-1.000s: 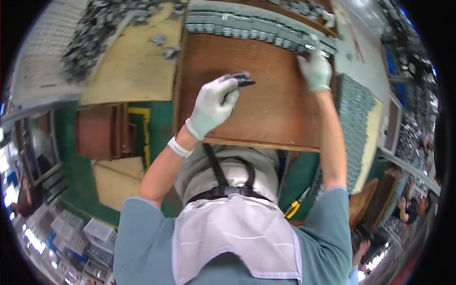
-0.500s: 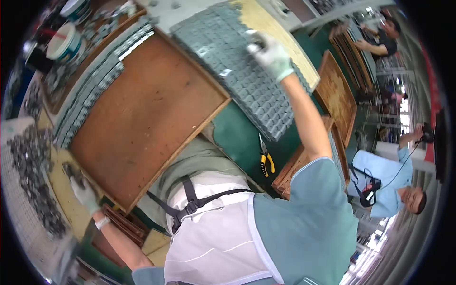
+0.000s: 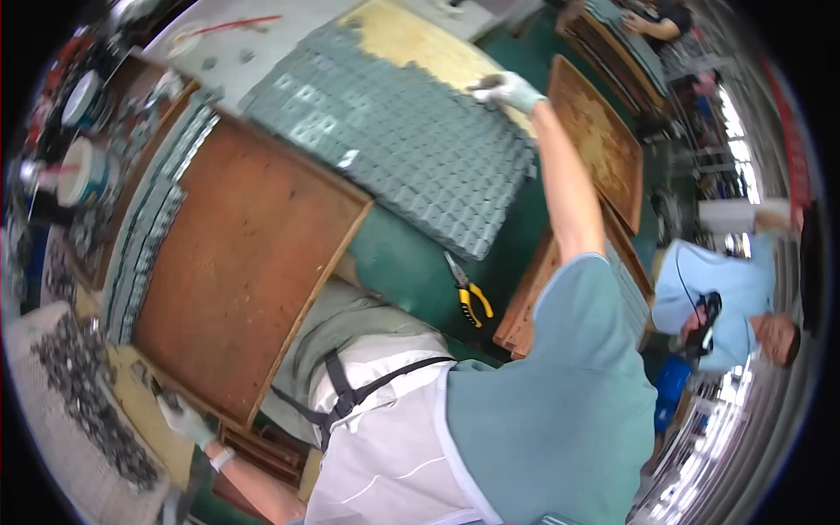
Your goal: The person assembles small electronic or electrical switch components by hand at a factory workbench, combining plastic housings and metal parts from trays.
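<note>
My right hand (image 3: 514, 91), in a white glove, reaches over the far right edge of a sheet of interlocked grey metal pieces (image 3: 394, 140). Its fingers are bent together at the border between these pieces and the bare yellow board (image 3: 420, 35); their dark tips hide what they may hold. Down at the left, my gloved left hand (image 3: 185, 422) is beside the near left corner of a brown wooden tray (image 3: 254, 254). Its fingers are curled over a yellowish surface, with something dark at the tips that I cannot make out. Rows of stacked grey pieces (image 3: 157, 227) line the tray's left side.
Pliers with yellow-black handles (image 3: 468, 293) lie on the green surface (image 3: 394, 254). Loose metal pieces (image 3: 87, 394) are heaped at the left, near white buckets (image 3: 80, 171). Stacked wooden trays (image 3: 534, 306) stand at the right. A person in light blue (image 3: 713, 289) holds a dark device.
My view has shifted, showing more of the grey sheet. My right hand has moved toward the border of the yellow board. My left hand stays by the tray's near corner.
</note>
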{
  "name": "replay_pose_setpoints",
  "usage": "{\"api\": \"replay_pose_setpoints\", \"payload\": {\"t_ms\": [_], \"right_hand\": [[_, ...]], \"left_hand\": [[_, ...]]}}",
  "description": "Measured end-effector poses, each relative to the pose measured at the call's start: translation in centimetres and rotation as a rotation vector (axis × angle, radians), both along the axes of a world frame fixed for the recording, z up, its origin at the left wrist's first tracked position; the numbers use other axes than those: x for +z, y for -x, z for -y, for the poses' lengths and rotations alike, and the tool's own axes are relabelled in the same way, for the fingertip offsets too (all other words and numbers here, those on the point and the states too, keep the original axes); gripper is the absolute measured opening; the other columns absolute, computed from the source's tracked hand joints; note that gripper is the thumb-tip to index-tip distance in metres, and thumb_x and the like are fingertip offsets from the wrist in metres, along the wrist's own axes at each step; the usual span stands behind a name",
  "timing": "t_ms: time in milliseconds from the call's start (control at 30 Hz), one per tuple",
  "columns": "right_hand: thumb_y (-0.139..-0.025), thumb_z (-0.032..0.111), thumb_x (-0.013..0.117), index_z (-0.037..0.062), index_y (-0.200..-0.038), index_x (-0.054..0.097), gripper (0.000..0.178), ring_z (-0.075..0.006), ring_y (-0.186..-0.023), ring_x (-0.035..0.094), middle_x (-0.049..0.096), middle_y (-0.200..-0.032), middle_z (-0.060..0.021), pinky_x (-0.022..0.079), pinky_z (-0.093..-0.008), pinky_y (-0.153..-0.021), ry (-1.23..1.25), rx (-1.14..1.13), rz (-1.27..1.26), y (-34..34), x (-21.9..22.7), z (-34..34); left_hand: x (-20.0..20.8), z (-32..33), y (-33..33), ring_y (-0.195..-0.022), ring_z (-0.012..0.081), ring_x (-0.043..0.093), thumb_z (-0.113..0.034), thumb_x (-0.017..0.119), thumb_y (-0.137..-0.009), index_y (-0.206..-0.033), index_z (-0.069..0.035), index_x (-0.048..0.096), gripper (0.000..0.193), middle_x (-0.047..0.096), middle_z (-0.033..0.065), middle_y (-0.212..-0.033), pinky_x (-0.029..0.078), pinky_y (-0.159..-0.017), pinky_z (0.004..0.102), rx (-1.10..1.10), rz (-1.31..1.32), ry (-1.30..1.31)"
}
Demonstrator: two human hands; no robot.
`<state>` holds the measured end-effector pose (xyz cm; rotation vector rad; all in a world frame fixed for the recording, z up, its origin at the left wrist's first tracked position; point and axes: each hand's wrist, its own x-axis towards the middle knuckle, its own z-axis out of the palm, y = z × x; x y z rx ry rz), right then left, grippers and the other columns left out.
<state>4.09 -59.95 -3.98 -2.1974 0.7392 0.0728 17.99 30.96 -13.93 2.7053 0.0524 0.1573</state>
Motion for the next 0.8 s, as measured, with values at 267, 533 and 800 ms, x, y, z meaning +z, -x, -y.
{"api": "replay_pose_setpoints", "payload": {"t_ms": [267, 533, 800], "right_hand": [[-0.076, 0.022, 0.069, 0.0165, -0.109, 0.074, 0.034, -0.0253, -0.097, 0.069, 0.073, -0.107, -0.0124, 0.054, -0.0349, -0.085, 0.241, -0.052, -0.142, -6.9, -0.1, -3.4], [-0.079, 0.019, 0.075, 0.0041, -0.109, 0.072, 0.034, -0.0172, -0.093, 0.070, 0.074, -0.100, -0.0077, 0.054, -0.0306, -0.084, 0.245, -0.014, 0.327, -10.7, 1.7, -7.1], [-0.079, 0.013, 0.079, 0.0005, -0.112, 0.070, 0.036, -0.0160, -0.099, 0.067, 0.072, -0.108, -0.0091, 0.053, -0.0315, -0.091, -0.730, 0.478, 0.373, -13.9, 3.0, -38.0]], "left_hand": [[-1.1, -2.1, 2.1, -0.126, 0.0287, 0.055, -0.013, 0.061, -0.095, -0.144, 0.009, 0.039, 0.058, 0.051, 0.0232, -0.142, 0.044, -0.104, 0.0359, 0.139, 0.009, 0.167], [4.1, 0.1, 2.1, -0.118, 0.0240, 0.057, -0.009, 0.060, -0.096, -0.136, 0.008, 0.049, 0.045, 0.056, 0.0170, -0.135, 0.044, -0.101, 0.0364, 0.080, 0.107, 0.662], [10.2, 15.5, 2.8, -0.117, 0.0166, 0.055, -0.022, 0.062, -0.095, -0.137, 0.003, 0.049, 0.050, 0.056, 0.0111, -0.136, 0.044, -0.091, 0.0277, -0.115, -0.173, 1.372]]}}
